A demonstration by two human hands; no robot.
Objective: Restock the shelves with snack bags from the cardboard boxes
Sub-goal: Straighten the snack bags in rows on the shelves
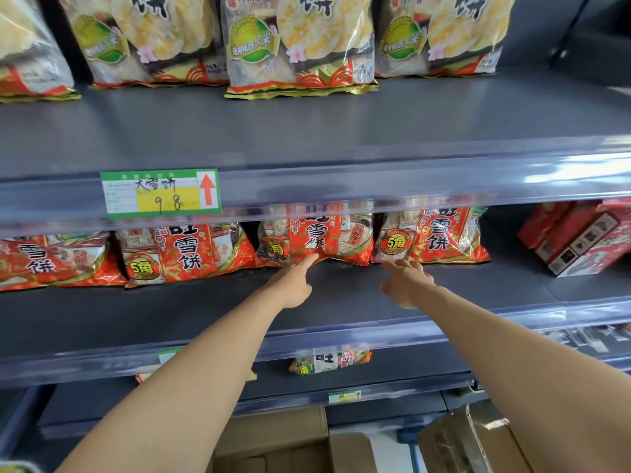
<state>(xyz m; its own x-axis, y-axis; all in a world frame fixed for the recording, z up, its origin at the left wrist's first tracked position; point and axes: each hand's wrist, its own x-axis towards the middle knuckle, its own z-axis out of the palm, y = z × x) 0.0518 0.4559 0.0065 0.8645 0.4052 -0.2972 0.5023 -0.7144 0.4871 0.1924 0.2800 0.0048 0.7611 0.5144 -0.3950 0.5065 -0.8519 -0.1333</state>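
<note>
Both arms extend forward, nearly straight, over the front rail of the middle shelf (205,312).

The left hand (293,283) is palm down with the fingers straight and close together. Its fingertips (305,264) touch the bottom seam of the centre red snack bag (317,238). The hand holds nothing.

The right hand (408,285) is also palm down, with the fingers straight and slightly spread. Its fingertips (406,268) reach the lower left corner of the right red snack bag (435,237). No finger curls round either bag.

Both bags stand upright, side by side, at the back of the middle shelf. They form a row with further red snack bags (184,254) to the left. Red cartons (580,238) sit at the right end of the same shelf, apart from the row.

The upper shelf (307,124) carries pale cracker bags (300,46). A green price label (160,194) is fixed to its front rail.

Two cardboard boxes (273,438) sit below the lowest shelf, one between the arms and one under the right forearm.
</note>
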